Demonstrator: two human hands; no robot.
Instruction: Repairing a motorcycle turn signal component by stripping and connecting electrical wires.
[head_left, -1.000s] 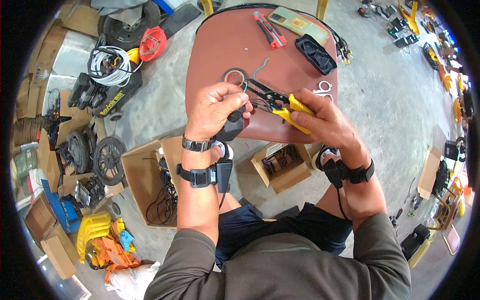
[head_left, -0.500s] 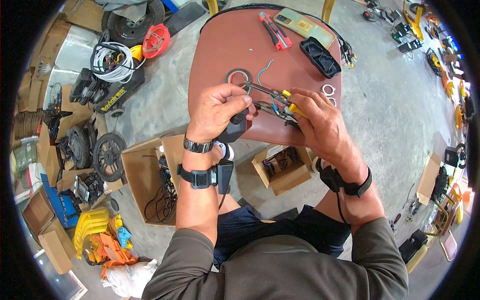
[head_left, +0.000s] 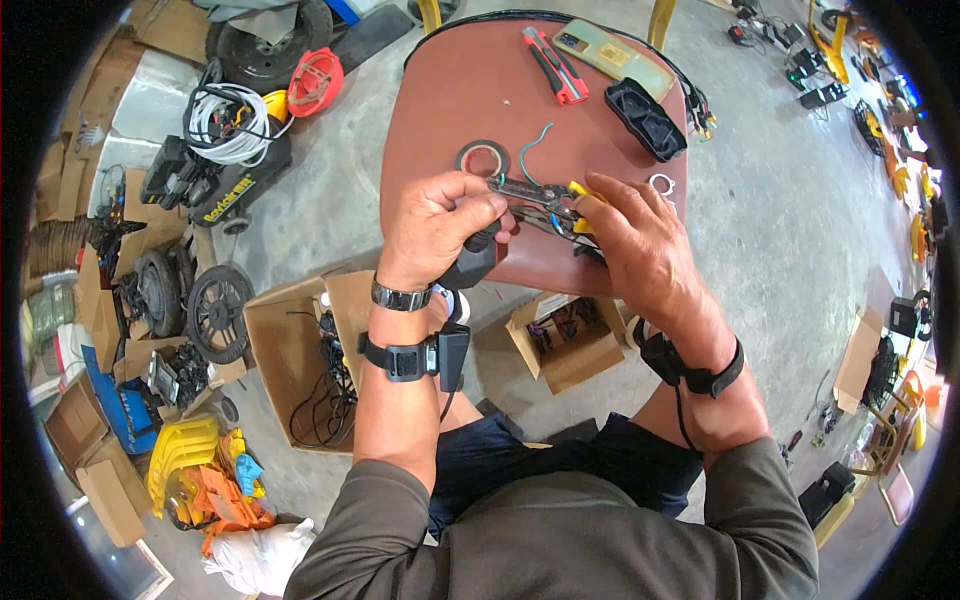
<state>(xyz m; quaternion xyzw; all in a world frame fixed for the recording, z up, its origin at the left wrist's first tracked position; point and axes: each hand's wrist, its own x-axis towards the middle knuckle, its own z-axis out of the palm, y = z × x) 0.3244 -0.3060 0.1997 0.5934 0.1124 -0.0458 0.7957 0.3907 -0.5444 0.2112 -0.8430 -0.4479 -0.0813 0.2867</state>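
Pinched green wire end [head_left: 502,179] in closed left hand [head_left: 432,225], over near part of brown seat [head_left: 450,100], just above black part [head_left: 468,262] partly hidden by fingers. Gripped yellow-handled pliers [head_left: 535,193] in right hand [head_left: 645,240], pointed at left fingertips; couldn't tell jaw gap. Saw tape roll [head_left: 482,158] just beyond pliers, loose teal wire [head_left: 533,150] beside it. Noted red cutter [head_left: 555,65], phone [head_left: 612,55], black tray [head_left: 645,118] toward far right of seat.
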